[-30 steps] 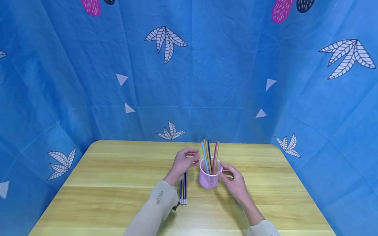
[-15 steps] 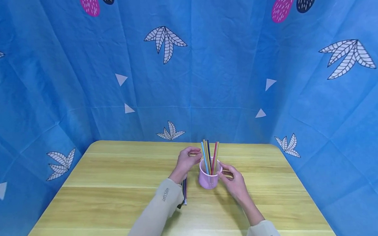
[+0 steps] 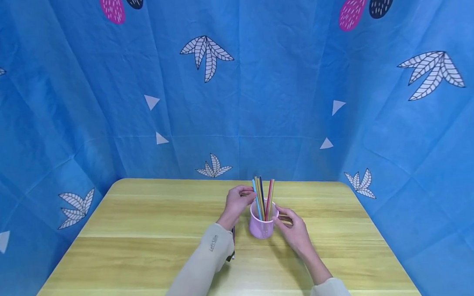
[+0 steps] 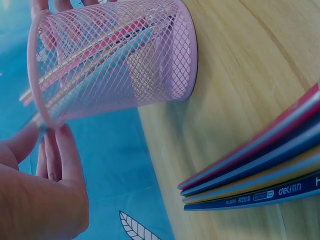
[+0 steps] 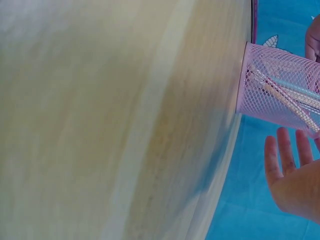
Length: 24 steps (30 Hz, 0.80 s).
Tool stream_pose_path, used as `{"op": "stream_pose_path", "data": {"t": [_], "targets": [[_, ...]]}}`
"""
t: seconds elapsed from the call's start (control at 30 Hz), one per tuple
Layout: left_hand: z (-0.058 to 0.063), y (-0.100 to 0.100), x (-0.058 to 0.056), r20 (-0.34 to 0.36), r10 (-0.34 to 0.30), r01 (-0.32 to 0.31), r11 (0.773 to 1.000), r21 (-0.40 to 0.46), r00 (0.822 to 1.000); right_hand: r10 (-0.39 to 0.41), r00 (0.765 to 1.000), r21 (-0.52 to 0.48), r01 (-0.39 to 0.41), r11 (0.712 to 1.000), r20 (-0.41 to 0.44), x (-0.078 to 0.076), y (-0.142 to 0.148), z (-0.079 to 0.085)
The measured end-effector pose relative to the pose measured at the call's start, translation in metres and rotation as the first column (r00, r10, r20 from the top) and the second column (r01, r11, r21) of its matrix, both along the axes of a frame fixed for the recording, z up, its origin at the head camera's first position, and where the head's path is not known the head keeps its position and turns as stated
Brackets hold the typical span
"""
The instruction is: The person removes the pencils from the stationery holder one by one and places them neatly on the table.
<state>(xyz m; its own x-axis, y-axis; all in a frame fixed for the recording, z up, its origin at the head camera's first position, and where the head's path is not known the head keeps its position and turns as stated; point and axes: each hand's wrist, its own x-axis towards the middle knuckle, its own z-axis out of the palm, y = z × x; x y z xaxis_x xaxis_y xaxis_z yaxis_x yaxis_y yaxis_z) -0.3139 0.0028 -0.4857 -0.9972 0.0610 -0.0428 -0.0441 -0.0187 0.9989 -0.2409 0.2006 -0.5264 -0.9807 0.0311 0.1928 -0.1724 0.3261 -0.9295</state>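
Observation:
A pink mesh pencil cup [image 3: 261,230] stands upright on the table with several coloured pencils leaning in it. My left hand [image 3: 236,204] is at the cup's left side; its thumb and index finger pinch a light blue pencil [image 3: 257,204] near its upper end. In the left wrist view that pinch is right at the rim [image 4: 34,75]. On the cup's right side, my right hand [image 3: 294,228] holds the rim between thumb and index finger, its other fingers extended beside the mesh. A row of several pencils [image 4: 250,160] lies on the table, mostly hidden under the left forearm in the head view.
The wooden table [image 3: 145,221] has its far edge a short way behind the cup. A blue patterned curtain [image 3: 282,98] hangs at the back and both sides. Below my left sleeve [image 3: 217,242], the ends of the lying pencils show.
My left hand has moved a little right, to the light blue pencil, and its forearm now covers more of the lying pencils. The right hand and the cup have stayed put.

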Motion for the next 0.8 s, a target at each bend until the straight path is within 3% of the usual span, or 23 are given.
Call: {"op": "stream_pose_path", "data": {"t": [0.33,0.8], "targets": [[0.0026,0.0038,0.0018,-0.057,0.04,-0.045,0.996,-0.073,0.998,0.012,1.0,-0.012,-0.013,1.0,-0.02,0.0014,-0.0003,-0.0003],[0.0004,0.0009,-0.0022,-0.141,0.078,-0.079,0.997,0.003,0.987,0.013,1.0,-0.01,-0.013,1.0,-0.025,0.0033,-0.0003,0.0004]]}}
